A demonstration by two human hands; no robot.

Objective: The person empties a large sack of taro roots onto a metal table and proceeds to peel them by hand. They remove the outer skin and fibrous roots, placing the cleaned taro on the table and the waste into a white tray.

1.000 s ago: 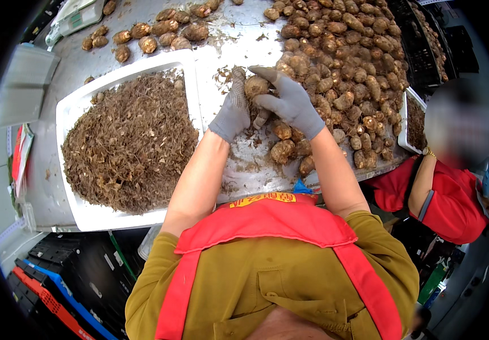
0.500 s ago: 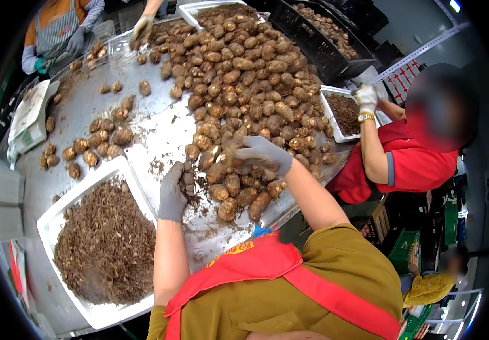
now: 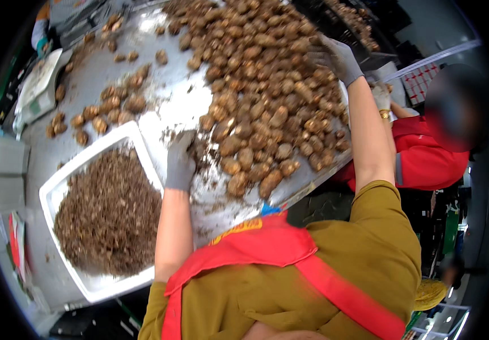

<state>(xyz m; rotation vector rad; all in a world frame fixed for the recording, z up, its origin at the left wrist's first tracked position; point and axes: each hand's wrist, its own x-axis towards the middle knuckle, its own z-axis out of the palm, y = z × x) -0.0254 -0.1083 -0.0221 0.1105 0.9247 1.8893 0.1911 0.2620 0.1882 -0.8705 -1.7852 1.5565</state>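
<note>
A large heap of brown, rough-skinned taro roots (image 3: pixel 267 85) covers the middle and right of the metal table. Near the front left edge of this heap, my left hand (image 3: pixel 181 164), in a grey glove, has its fingers curled. Dark brown scraps (image 3: pixel 200 152) lie against those fingers; whether a root is inside the grip is hidden. My right hand (image 3: pixel 338 59), also grey-gloved, reaches to the far right side of the heap. Its fingers are stretched out and somewhat blurred over the roots, with nothing visibly held.
A white tray (image 3: pixel 66 195) full of brown fibrous peelings (image 3: pixel 108 221) sits at the left. Loose taros (image 3: pixel 110 105) lie beyond it, by a pale scale (image 3: pixel 37 85). A co-worker in red (image 3: pixel 426 153) stands close on the right. Black crates (image 3: pixel 363 34) are behind the heap.
My right hand has moved from the heap's front to its far right side. My left hand stays near the front edge. The whole view has shifted slightly.
</note>
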